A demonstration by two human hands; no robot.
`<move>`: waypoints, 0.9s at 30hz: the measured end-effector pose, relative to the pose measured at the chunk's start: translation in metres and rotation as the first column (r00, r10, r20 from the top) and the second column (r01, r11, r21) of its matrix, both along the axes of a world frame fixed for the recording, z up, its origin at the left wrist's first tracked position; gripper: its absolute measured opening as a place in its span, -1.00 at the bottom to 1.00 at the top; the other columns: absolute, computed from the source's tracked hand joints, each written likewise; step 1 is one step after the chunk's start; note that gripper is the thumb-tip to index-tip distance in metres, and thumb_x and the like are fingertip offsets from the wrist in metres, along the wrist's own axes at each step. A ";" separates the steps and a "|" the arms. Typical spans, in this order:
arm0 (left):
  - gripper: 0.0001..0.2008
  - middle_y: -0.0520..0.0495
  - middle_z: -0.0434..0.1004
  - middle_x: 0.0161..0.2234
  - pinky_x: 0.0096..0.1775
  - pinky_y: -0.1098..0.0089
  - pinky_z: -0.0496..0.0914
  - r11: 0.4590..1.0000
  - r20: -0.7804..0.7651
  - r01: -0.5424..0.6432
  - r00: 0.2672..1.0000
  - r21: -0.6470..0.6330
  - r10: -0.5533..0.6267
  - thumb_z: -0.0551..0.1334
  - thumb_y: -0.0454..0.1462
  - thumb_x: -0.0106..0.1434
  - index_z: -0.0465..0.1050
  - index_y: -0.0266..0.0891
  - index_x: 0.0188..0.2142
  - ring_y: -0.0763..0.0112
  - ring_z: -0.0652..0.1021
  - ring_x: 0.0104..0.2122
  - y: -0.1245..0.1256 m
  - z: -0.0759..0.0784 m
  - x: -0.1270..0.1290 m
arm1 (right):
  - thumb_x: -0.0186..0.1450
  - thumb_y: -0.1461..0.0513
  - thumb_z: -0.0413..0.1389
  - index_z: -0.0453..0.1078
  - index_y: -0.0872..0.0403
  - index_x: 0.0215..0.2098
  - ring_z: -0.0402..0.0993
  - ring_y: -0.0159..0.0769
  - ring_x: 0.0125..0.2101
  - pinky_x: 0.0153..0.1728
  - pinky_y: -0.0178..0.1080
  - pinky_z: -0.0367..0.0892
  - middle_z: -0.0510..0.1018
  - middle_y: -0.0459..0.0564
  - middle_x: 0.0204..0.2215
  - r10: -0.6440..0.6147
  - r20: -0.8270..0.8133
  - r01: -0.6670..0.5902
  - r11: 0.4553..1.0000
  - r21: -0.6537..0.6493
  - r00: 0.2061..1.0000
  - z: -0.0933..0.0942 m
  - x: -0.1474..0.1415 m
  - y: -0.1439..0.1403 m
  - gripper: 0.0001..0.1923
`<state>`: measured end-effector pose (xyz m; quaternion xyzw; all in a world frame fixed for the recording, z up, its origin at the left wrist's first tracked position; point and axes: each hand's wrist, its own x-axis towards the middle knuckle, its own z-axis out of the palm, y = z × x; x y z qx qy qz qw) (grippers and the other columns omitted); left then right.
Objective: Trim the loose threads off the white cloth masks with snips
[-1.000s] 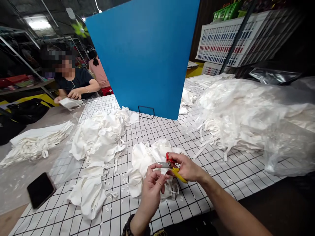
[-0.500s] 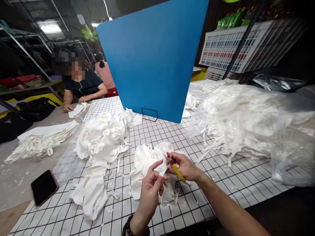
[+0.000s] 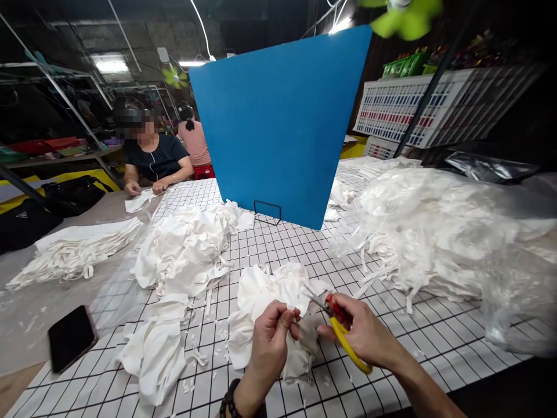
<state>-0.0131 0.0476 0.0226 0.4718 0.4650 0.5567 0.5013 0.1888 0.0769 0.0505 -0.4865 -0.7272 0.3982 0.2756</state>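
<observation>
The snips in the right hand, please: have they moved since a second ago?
Yes. The snips and right hand have drawn away rightward from the left hand and off the cloth, over bare grid squares.

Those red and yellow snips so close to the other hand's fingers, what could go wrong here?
The snips in the right hand point their blades at the left hand, which pinches the white cloth piece right beside the tips, so a slip might nick a finger. The cloth is bunched, so a cut could catch a fold that was not meant. Loose scraps scattered on the grid table cover might also get mixed in with the nearby pile.
</observation>
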 end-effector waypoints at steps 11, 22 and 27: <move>-0.78 0.00 0.37 -0.45 -0.41 0.44 0.31 0.987 -0.257 0.136 0.960 0.091 -0.109 0.11 -0.23 0.37 0.41 -0.23 -0.39 0.47 0.42 -0.52 -0.001 0.006 -0.002 | 0.04 0.03 0.32 0.22 0.03 -0.40 0.28 -0.34 -0.46 -0.43 -0.28 0.18 0.39 -0.14 -0.43 0.016 0.298 -0.058 0.990 0.131 0.954 0.013 -0.008 -0.010 -0.60; -0.77 -0.02 0.39 -0.44 -0.46 0.48 0.32 0.979 -0.209 0.181 0.965 0.097 -0.157 0.11 -0.21 0.37 0.42 -0.27 -0.37 0.52 0.40 -0.53 0.001 -0.002 -0.005 | 0.10 0.02 0.24 0.30 0.03 -0.44 0.29 -0.35 -0.48 -0.47 -0.31 0.11 0.43 -0.15 -0.49 0.052 0.328 -0.073 0.996 0.050 0.943 0.016 -0.010 -0.009 -0.70; -0.74 -0.02 0.38 -0.45 -0.46 0.49 0.31 0.978 -0.202 0.199 0.962 0.062 -0.183 0.12 -0.20 0.37 0.41 -0.28 -0.40 0.52 0.39 -0.53 0.004 -0.003 -0.006 | 0.10 0.02 0.22 0.26 0.04 -0.50 0.25 -0.38 -0.53 -0.49 -0.31 0.05 0.41 -0.17 -0.54 0.023 0.367 -0.062 0.993 0.096 0.930 0.011 -0.009 -0.007 -0.68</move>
